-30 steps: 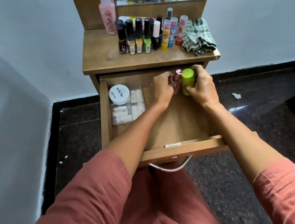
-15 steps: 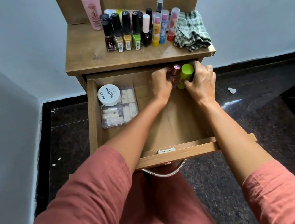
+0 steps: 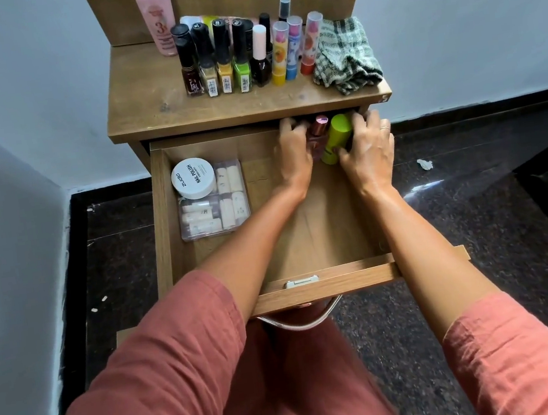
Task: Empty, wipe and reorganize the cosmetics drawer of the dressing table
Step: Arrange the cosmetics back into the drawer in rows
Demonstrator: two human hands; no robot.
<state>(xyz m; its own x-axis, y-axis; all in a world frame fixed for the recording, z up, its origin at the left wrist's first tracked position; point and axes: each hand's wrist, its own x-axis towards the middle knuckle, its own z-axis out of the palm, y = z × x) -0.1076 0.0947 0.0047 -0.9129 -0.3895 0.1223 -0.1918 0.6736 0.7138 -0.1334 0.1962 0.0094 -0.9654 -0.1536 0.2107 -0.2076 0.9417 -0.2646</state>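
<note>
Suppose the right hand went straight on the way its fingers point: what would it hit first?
Probably the drawer's back wall, just beyond the green tube the right hand grips; the tabletop's edge hides how near it is.

The drawer (image 3: 327, 287) stands pulled out towards me, below the surface (image 3: 150, 112). In its far left part lies a flat case (image 3: 232, 212), with a round tub (image 3: 193, 178) on the case's far end. In the far right corner, my left grip (image 3: 294, 156) holds a slim bottle (image 3: 318, 133), just left of the wide tube (image 3: 336, 137) in my right grip (image 3: 368, 157). On the surface, a row of bottles (image 3: 223, 61) stands mid-way, a cloth (image 3: 345, 55) to its right, and a tall bottle (image 3: 158, 18) far left behind.
</note>
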